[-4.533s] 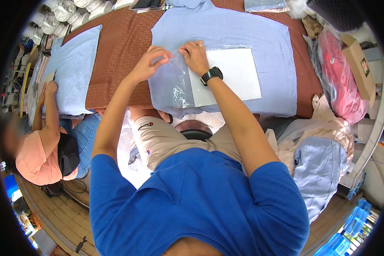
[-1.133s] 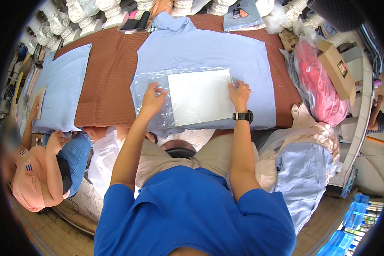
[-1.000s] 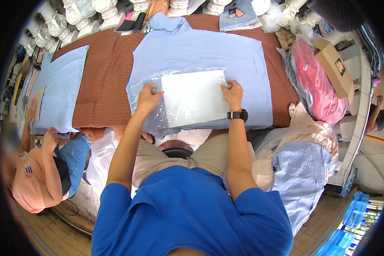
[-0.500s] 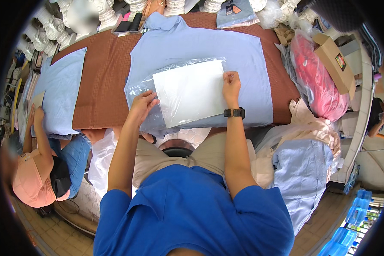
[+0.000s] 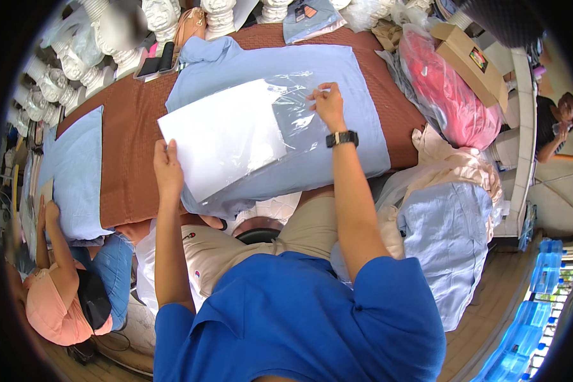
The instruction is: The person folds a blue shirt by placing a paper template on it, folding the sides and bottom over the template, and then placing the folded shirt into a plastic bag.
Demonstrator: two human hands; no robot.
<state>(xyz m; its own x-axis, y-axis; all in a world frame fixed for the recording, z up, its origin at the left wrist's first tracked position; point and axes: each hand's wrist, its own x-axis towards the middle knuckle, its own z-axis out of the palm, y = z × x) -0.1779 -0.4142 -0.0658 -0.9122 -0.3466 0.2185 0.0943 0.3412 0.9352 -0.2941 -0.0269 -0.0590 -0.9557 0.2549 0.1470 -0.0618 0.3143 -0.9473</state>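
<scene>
A: In the head view, how far along do things look?
B: The light blue garment (image 5: 340, 73) is spread over the brown table cover (image 5: 130, 146), not folded. Above it, slanted, is a white board (image 5: 226, 137) together with a clear plastic sleeve (image 5: 299, 124).
A: Is the board fully in the sleeve?
B: I can't tell for its left end. The sleeve's right part, though, has no board in it, so I'd judge the two aren't lined up yet.
A: And the grip?
B: The left hand (image 5: 168, 169) pinches the board's left edge, thumb and fingers nearly together, past the garment's side.
A: The right hand (image 5: 328, 108)?
B: Its fingers are half curled at the sleeve's right end. Whether they pinch the film or only touch it, I can't tell.
</scene>
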